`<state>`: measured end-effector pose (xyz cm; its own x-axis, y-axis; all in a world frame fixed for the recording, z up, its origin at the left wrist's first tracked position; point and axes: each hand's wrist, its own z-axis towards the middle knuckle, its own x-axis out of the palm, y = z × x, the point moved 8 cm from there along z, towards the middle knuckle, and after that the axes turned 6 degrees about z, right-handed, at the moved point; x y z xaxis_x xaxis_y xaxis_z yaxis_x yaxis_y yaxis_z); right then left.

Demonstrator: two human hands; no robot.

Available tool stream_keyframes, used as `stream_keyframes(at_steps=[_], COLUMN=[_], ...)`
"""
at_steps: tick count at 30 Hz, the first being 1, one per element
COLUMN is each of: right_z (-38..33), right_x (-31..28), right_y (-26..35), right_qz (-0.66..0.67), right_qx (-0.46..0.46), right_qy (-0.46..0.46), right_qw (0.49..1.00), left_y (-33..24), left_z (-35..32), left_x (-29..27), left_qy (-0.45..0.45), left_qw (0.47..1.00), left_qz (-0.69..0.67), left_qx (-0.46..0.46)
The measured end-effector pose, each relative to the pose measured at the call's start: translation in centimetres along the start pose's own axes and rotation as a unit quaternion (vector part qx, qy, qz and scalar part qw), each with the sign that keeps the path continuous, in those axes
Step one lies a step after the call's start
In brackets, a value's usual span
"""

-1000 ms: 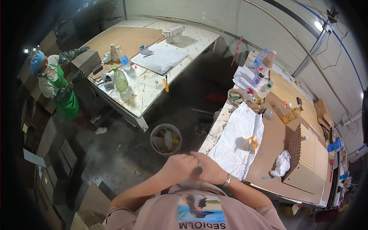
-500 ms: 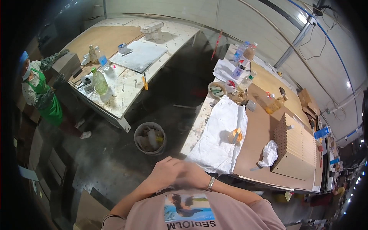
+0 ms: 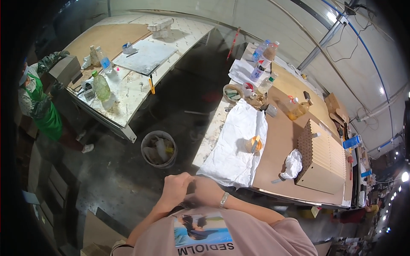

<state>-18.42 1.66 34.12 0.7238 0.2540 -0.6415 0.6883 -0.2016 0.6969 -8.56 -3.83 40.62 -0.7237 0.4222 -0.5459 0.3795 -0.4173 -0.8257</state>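
Observation:
My left hand (image 3: 174, 188) and my right hand (image 3: 206, 190) are close together in front of my shirt, near the table's front left corner. The left hand's fingers are curled in, and whatever they may hold is hidden. A metallic band (image 3: 224, 199) circles my right wrist. The right hand's fingers bend down into shadow and cannot be made out. Just beyond the right hand, a white cloth (image 3: 228, 147) lies spread on the table, with a small cup with orange on it (image 3: 253, 145) standing there. Further right are a crumpled white wad (image 3: 292, 164) and a ridged tan block (image 3: 322, 158).
A bucket (image 3: 158, 149) of waste stands on the floor between two tables. Several bottles and a tape roll (image 3: 233, 94) crowd the right table's far end. A worker in a green apron (image 3: 48, 121) handles a grey block (image 3: 65, 69) at the left table (image 3: 128, 98).
My hands have drawn slightly apart, with a dark gap now between them. The whole scene has shifted a little left and up in view.

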Motion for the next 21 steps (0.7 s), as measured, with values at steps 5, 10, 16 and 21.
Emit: stream_keyframes(at_steps=[5, 10, 16, 21], right_z=[0.4, 0.2, 0.4, 0.8], right_x=[0.5, -0.8, -4.0, -4.2], right_y=[0.7, 1.9, 4.1, 4.7], right_qz=[-0.066, -0.012, 0.234, 0.133], right_qx=[-0.015, -0.072, -0.061, -0.078], right_qy=[-0.029, -0.101, 0.035, 0.013], right_qw=[0.997, 0.992, 0.97, 0.988], left_y=[2.6, 1.4, -3.8, -2.8], left_z=[0.3, 0.3, 1.2, 1.3], left_x=[0.0, -1.0, -0.1, 1.0], left_qy=[-0.031, -0.051, -0.009, -0.001], left_qw=[0.997, 0.999, 0.956, 0.952], left_qz=[-0.04, 0.013, 0.153, 0.185], left_qx=[-0.06, 0.015, 0.248, 0.244])
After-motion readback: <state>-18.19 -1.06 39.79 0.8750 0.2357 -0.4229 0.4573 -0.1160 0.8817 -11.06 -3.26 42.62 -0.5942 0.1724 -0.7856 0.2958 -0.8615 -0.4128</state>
